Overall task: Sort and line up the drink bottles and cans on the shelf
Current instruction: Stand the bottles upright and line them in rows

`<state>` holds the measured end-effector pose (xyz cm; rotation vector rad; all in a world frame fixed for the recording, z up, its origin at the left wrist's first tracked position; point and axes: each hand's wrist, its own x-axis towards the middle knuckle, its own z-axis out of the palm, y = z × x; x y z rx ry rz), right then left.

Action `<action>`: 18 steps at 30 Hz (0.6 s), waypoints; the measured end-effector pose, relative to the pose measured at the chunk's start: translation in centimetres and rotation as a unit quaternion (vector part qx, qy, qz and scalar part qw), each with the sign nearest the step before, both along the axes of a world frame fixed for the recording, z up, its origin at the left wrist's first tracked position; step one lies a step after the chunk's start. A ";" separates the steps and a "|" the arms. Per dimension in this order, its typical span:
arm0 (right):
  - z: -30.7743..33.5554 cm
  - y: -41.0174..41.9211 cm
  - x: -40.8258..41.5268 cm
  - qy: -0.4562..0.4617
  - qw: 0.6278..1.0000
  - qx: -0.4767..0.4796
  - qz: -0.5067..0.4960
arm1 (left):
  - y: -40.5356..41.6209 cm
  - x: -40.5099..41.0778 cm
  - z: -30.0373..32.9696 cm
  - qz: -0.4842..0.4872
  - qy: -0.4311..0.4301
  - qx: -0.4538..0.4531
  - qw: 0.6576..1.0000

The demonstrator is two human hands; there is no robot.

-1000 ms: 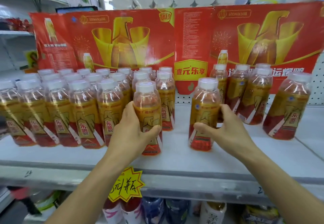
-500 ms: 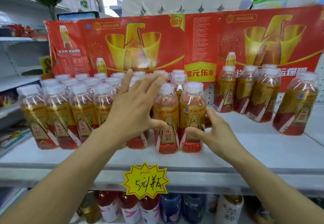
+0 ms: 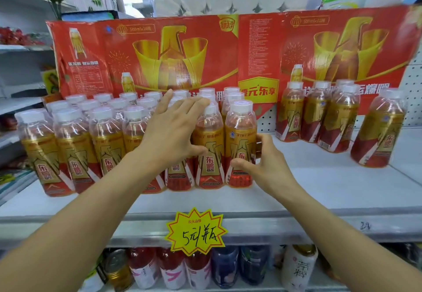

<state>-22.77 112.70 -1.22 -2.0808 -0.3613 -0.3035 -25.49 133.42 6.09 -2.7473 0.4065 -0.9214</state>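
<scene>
your left hand (image 3: 170, 131) is spread wide, fingers straight, laid flat against the front of the packed block of clear plastic drink bottles with white caps and gold-and-red labels (image 3: 75, 145) on the left half of the white metal shelf (image 3: 319, 191). your right hand (image 3: 262, 163) curls its thumb and fingers around the lower part of the end bottle (image 3: 239, 141), the rightmost one in the front row, which stands upright and touches its neighbour. a loose group of the same bottles (image 3: 319, 113) stands apart on the right, near the back, and a single bottle (image 3: 379, 129) stands further right, tilted by the lens. behind them all leans a red and gold printed cardboard backing (image 3: 171, 51). a yellow starburst price tag (image 3: 196, 232) hangs on the shelf's front edge, above assorted bottles and cans (image 3: 173, 269) on the lower shelf.
</scene>
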 end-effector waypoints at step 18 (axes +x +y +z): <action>-2.1 -0.3 0.5 0.011 0.999 -0.028 0.013 | 3.3 -1.3 -1.3 0.036 0.000 0.037 0.999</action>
